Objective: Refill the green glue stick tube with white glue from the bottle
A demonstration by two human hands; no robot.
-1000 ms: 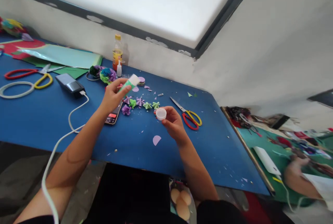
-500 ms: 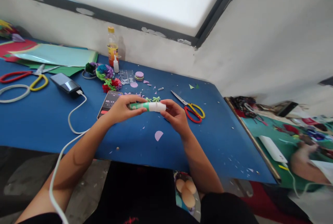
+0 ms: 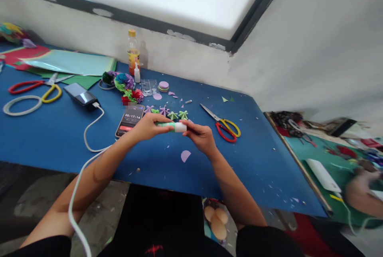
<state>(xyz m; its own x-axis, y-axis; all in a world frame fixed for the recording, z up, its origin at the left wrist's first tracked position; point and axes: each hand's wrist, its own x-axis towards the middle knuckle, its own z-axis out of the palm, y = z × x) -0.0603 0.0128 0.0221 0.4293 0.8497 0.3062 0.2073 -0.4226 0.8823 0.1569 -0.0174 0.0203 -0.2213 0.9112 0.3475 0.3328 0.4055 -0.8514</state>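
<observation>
Level above the blue table, a green glue stick (image 3: 167, 125) with a white cap (image 3: 180, 127) lies between my two hands. My left hand (image 3: 151, 126) is closed around the green barrel. The fingers of my right hand (image 3: 201, 134) pinch the end of the white cap. Just beyond them, several small folded paper pieces (image 3: 172, 116) in purple and green sit on the table. A phone (image 3: 130, 118) showing a running timer lies by my left hand. Nearer to me is a lilac paper half-circle (image 3: 185, 155).
Red and yellow scissors (image 3: 225, 128) lie to the right, another pair (image 3: 51, 93) far left. A white cable (image 3: 86, 145) runs from a black device (image 3: 81, 95) across my left arm. A drink bottle (image 3: 133, 55) stands by the wall. Another person's hand (image 3: 363, 185) is at the right table.
The white end of the glue stick looks shorter, and my right hand has come closer to my left. The view has shifted slightly, so the table appears further right.
</observation>
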